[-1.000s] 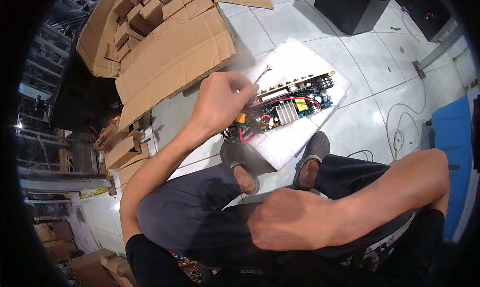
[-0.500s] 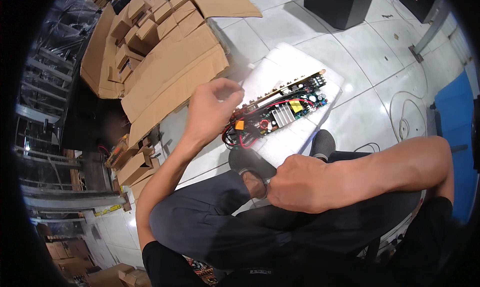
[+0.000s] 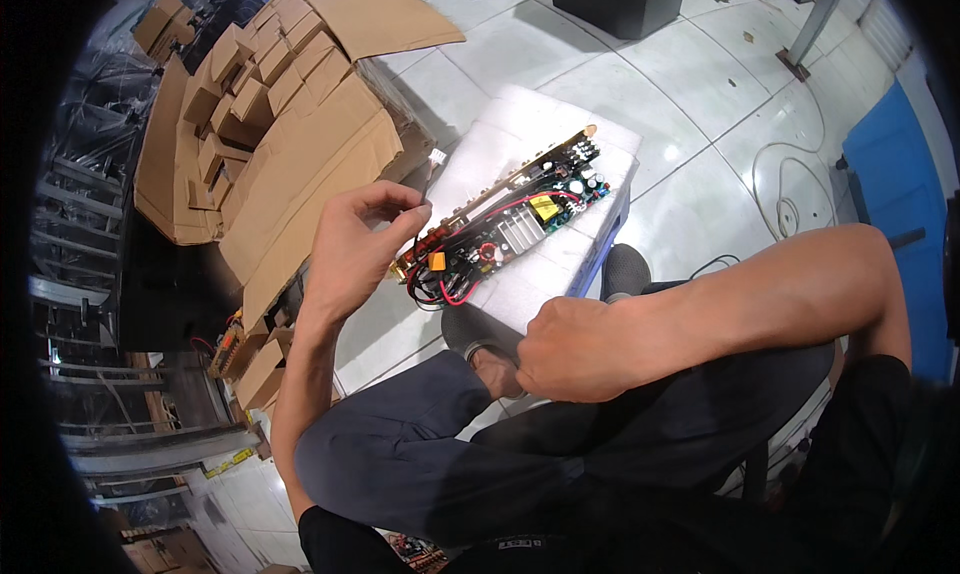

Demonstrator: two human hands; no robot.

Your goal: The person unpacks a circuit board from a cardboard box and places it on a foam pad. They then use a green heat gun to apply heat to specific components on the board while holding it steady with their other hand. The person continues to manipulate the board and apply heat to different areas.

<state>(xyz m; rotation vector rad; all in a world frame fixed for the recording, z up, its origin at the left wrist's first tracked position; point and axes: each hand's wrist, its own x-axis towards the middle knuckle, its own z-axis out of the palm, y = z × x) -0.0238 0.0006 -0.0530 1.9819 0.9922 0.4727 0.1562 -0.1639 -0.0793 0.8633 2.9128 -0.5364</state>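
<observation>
My left hand [image 3: 358, 242] is beside the left end of a long circuit board [image 3: 500, 259], with thumb and forefinger pinched together on a thin cable. A small white plug [image 3: 437, 158] stands up at the cable's end, above the fingertips. The board carries a finned silver heat sink [image 3: 521, 231], a yellow-wrapped transformer [image 3: 544, 207] and red and black wires, and lies on a white foam block [image 3: 612, 154]. My right hand [image 3: 575, 356] is curled into a fist over my lap, near the foam's front edge. Whatever its fingers may hold is hidden.
At the left, a large open carton [image 3: 300, 159] holds several small brown boxes. A blue object [image 3: 610, 249] shows under the foam. A black box [image 3: 617, 2] stands on the tiled floor behind. Pale cable [image 3: 785, 214] lies coiled near a blue panel [image 3: 895, 194] at the right.
The white plug now shows above my left fingertips. The board, foam and surroundings sit further left in the picture as the view shifted. My right hand stays closed.
</observation>
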